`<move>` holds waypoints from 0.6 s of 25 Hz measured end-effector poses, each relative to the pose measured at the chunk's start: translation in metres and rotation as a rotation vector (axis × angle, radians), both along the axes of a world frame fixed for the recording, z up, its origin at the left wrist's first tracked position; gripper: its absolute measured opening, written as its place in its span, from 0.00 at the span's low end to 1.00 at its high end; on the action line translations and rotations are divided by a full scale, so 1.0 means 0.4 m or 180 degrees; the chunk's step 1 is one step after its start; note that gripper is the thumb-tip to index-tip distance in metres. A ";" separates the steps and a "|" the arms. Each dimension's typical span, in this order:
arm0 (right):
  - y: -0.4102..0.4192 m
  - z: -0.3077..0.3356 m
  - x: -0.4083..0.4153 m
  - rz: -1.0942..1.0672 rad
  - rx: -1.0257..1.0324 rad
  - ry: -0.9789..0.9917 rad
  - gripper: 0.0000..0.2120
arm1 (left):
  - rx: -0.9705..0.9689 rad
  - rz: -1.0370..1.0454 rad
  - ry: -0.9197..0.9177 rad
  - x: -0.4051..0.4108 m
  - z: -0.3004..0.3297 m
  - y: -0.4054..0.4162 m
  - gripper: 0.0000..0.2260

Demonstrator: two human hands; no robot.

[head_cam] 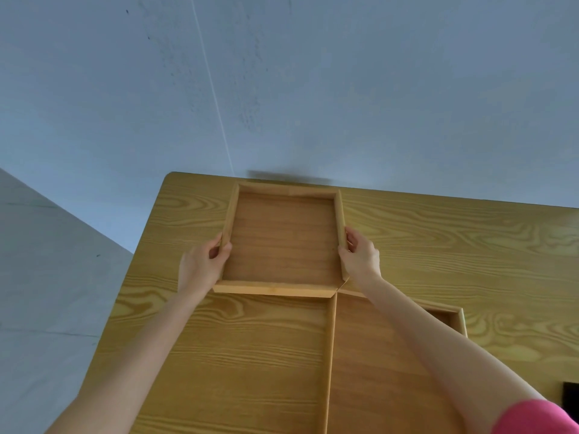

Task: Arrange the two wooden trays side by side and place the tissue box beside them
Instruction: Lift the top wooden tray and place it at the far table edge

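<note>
A small wooden tray (283, 239) is at the far edge of the wooden table (454, 245), near the wall. My left hand (203, 264) grips its left rim and my right hand (360, 255) grips its right rim. A larger wooden tray (376, 371) lies nearer to me on the right, partly covered by my right arm; its far left corner touches or overlaps the small tray's near right corner. No tissue box is in view.
A grey wall stands directly behind the table's far edge. The table's left edge runs diagonally down the left, with grey floor beyond. A dark object (571, 394) peeks in at the right edge.
</note>
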State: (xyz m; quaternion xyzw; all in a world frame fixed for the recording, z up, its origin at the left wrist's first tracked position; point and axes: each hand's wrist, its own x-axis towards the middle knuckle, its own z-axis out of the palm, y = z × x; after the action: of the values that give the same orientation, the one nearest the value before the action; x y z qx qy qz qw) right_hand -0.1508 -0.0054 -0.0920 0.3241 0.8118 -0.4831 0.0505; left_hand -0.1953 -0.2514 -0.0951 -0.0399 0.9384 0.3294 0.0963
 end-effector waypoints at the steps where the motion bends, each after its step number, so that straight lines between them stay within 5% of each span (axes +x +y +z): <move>1: 0.010 0.000 0.003 -0.0012 0.0018 0.0001 0.23 | 0.0025 -0.0005 -0.0033 0.002 -0.004 0.011 0.20; 15: 0.148 -0.016 -0.004 -0.0348 0.0184 0.0174 0.22 | 0.0160 -0.0216 0.0064 -0.042 -0.037 0.164 0.21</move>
State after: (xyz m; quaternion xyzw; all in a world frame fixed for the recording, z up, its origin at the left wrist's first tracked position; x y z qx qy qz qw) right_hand -0.1525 0.0536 -0.0985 0.3561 0.8076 -0.4701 -0.0076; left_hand -0.2122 -0.1859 -0.1098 -0.0023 0.9315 0.3499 0.0990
